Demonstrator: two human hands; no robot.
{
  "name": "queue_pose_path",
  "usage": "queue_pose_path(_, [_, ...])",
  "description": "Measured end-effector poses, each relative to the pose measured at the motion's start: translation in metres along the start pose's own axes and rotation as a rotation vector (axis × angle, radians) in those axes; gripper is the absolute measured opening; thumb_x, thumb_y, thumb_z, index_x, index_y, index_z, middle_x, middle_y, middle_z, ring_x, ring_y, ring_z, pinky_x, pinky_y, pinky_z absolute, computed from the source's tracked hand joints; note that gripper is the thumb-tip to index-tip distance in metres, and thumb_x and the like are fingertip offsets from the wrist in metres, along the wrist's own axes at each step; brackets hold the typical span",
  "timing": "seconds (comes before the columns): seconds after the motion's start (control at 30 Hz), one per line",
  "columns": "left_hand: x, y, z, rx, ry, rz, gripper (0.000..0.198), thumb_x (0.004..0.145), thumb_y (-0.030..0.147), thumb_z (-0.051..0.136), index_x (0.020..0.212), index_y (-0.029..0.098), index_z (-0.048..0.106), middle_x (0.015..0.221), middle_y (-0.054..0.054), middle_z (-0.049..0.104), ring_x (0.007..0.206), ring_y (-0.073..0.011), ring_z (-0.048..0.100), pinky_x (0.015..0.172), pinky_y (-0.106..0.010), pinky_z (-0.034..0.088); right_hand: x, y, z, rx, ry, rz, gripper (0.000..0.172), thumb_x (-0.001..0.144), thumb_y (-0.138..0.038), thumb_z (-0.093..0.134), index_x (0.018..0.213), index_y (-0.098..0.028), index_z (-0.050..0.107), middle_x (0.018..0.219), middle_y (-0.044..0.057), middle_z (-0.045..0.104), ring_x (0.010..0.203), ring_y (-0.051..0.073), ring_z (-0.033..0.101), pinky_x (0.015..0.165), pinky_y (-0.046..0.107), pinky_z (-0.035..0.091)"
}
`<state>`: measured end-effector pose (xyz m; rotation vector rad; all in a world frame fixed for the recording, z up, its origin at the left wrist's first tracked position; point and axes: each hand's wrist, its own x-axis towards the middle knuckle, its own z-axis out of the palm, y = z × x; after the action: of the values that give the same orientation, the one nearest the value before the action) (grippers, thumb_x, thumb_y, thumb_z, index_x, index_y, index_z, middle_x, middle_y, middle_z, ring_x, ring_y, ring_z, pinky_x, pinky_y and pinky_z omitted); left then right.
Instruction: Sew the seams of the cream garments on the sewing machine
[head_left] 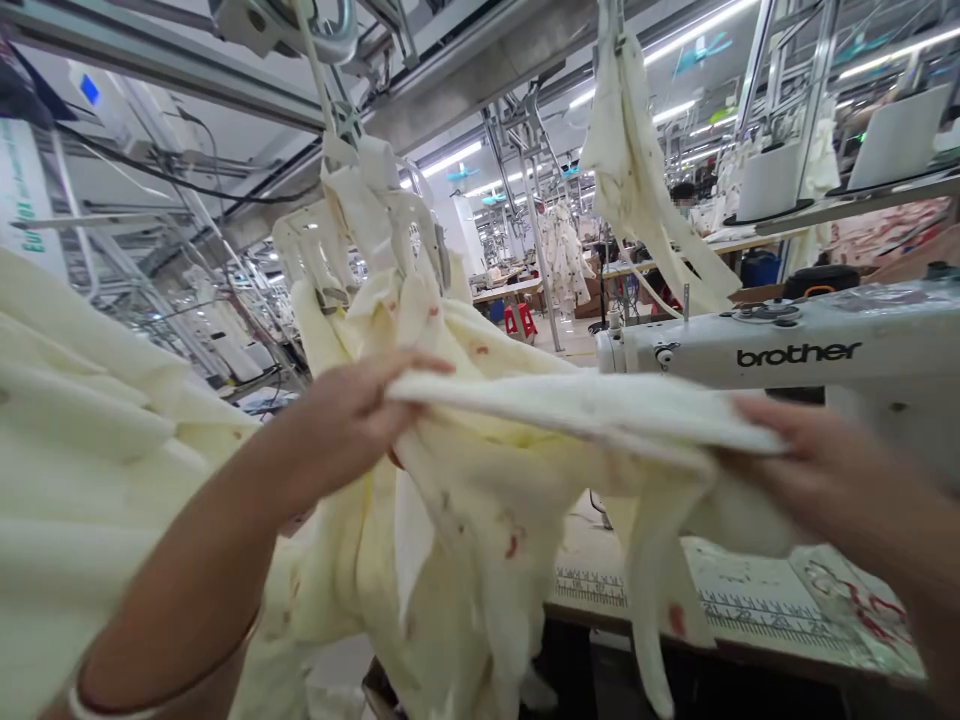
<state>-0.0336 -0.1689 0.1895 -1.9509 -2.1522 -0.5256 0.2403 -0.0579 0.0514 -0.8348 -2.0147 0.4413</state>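
A pale yellow fabric garment piece (517, 510) with small reddish prints is stretched between my two hands, its upper edge pulled nearly level and its lower parts hanging loose. My left hand (360, 405) is closed on one end of that edge, close to the hanging clips. At the other end my right hand (817, 450), blurred by motion, pinches the fabric in front of the sewing machine (720, 330). Behind my left hand, more pale yellow fabric pieces (390, 290) hang from a clip hanger (345, 120). Part of the machine is hidden by the cloth and my right hand.
Below the machine, the sewing table (750, 590) carries a printed ruler strip and loose thread scraps on the right. Large pale fabric (90, 450) fills the left side. Another fabric piece (630, 150) hangs overhead. White thread cones (769, 185) stand at upper right.
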Motion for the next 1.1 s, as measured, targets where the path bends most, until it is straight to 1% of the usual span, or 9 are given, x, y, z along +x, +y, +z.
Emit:
queue_pose_path(0.07, [0.012, 0.010, -0.004, -0.181, 0.154, -0.045, 0.037, 0.077, 0.029, 0.040, 0.105, 0.027, 0.063, 0.068, -0.001, 0.061, 0.051, -0.0148, 0.051, 0.044, -0.024, 0.036, 0.000, -0.002, 0.017, -0.108, -0.151, -0.126, 0.031, 0.088, -0.031, 0.038, 0.097, -0.019, 0.065, 0.074, 0.004, 0.067, 0.064, 0.020, 0.063, 0.054, 0.029, 0.051])
queue_pose_path(0.17, [0.033, 0.036, 0.004, -0.060, 0.367, 0.024, 0.035, 0.077, 0.022, 0.043, 0.107, 0.024, 0.062, 0.073, -0.002, 0.061, 0.060, -0.0161, 0.053, 0.057, -0.028, 0.043, -0.012, -0.032, 0.040, -0.269, 0.223, -0.239, 0.030, 0.089, -0.030, 0.040, 0.107, -0.015, 0.060, 0.101, 0.013, 0.065, 0.090, 0.027, 0.062, 0.073, 0.039, 0.051])
queue_pose_path(0.23, [0.047, 0.055, 0.017, 0.133, 0.328, 0.119, 0.037, 0.077, 0.019, 0.043, 0.109, 0.019, 0.061, 0.072, -0.004, 0.061, 0.065, -0.0183, 0.054, 0.064, -0.032, 0.044, -0.025, -0.062, 0.051, -0.221, 0.333, -0.330, 0.024, 0.089, -0.019, 0.045, 0.110, -0.019, 0.056, 0.092, 0.008, 0.066, 0.083, 0.021, 0.063, 0.070, 0.030, 0.050])
queue_pose_path(0.33, [0.068, 0.076, 0.037, 0.279, 0.189, 0.250, 0.031, 0.076, 0.017, 0.039, 0.096, 0.014, 0.064, 0.071, -0.007, 0.062, 0.067, -0.0204, 0.056, 0.064, -0.033, 0.043, -0.039, -0.091, 0.078, -0.274, 0.139, -0.486, 0.037, 0.086, -0.007, 0.041, 0.120, -0.017, 0.052, 0.060, 0.000, 0.059, 0.051, 0.017, 0.057, 0.048, 0.027, 0.044])
queue_pose_path(0.43, [0.084, 0.086, 0.050, 0.325, 0.167, 0.297, 0.026, 0.074, 0.017, 0.038, 0.081, 0.013, 0.063, 0.071, -0.009, 0.062, 0.067, -0.0223, 0.057, 0.062, -0.033, 0.043, -0.044, -0.087, 0.115, -0.472, 0.045, -0.369, 0.029, 0.087, -0.009, 0.041, 0.109, -0.007, 0.059, 0.057, 0.004, 0.059, 0.045, 0.021, 0.057, 0.038, 0.031, 0.041])
queue_pose_path(0.6, [0.096, 0.078, 0.052, 0.293, 0.169, 0.280, 0.024, 0.074, 0.017, 0.037, 0.076, 0.014, 0.061, 0.075, -0.010, 0.063, 0.073, -0.0255, 0.060, 0.067, -0.035, 0.044, -0.059, -0.056, 0.143, -0.469, 0.181, -0.179, 0.029, 0.084, -0.003, 0.034, 0.086, -0.012, 0.061, 0.081, 0.014, 0.065, 0.065, 0.026, 0.063, 0.050, 0.036, 0.051])
queue_pose_path(0.8, [0.101, 0.063, 0.060, -0.190, 0.033, 0.146, 0.023, 0.073, 0.016, 0.038, 0.072, 0.017, 0.061, 0.050, 0.001, 0.054, 0.043, -0.0126, 0.053, 0.053, -0.026, 0.047, -0.057, -0.053, 0.152, 0.282, 0.162, 0.112, 0.017, 0.089, -0.018, 0.040, 0.096, -0.018, 0.055, 0.093, 0.010, 0.063, 0.092, 0.024, 0.058, 0.079, 0.040, 0.047])
queue_pose_path(1.03, [0.111, 0.039, 0.067, -0.356, 0.233, 0.149, 0.031, 0.072, 0.020, 0.043, 0.089, 0.020, 0.069, 0.069, 0.000, 0.061, 0.054, -0.0116, 0.052, 0.048, -0.022, 0.041, -0.060, -0.076, 0.145, 0.675, -0.091, 0.290, 0.009, 0.087, -0.022, 0.044, 0.089, -0.021, 0.052, 0.074, -0.002, 0.060, 0.070, 0.012, 0.060, 0.064, 0.019, 0.048])
queue_pose_path(1.1, [0.106, 0.032, 0.061, -0.308, 0.276, 0.129, 0.029, 0.072, 0.022, 0.045, 0.086, 0.020, 0.070, 0.064, 0.001, 0.059, 0.051, -0.0111, 0.048, 0.048, -0.022, 0.038, -0.075, -0.076, 0.135, 0.619, -0.053, 0.289, 0.015, 0.091, -0.028, 0.041, 0.087, -0.022, 0.054, 0.069, -0.002, 0.056, 0.064, 0.012, 0.058, 0.061, 0.019, 0.047])
